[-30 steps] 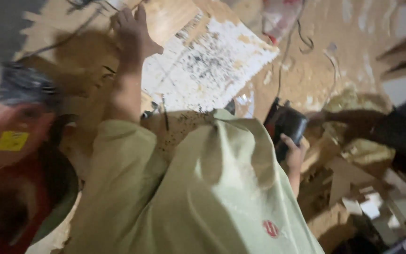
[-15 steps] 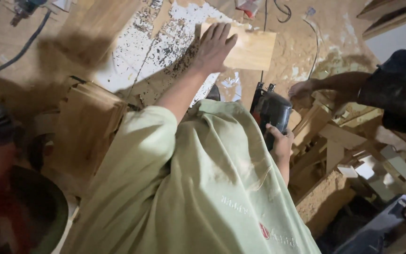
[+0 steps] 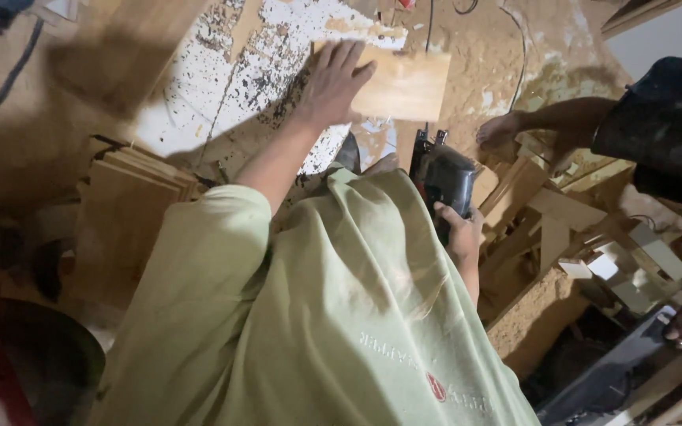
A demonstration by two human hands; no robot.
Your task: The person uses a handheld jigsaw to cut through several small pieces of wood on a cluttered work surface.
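Wood board (image 3: 404,83) half under left hand (image 3: 331,79); power tool (image 3: 445,180) partly hidden by shirt

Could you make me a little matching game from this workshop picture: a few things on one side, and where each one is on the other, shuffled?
Things:
1. left hand
2. right hand
3. stack of wooden boards
4. bare foot of another person

Places:
A. on the sawdust, right of the wooden board
B. flat on the light wooden board
C. left of the green sleeve
D. around the dark power saw

Pairs: 1-B, 2-D, 3-C, 4-A
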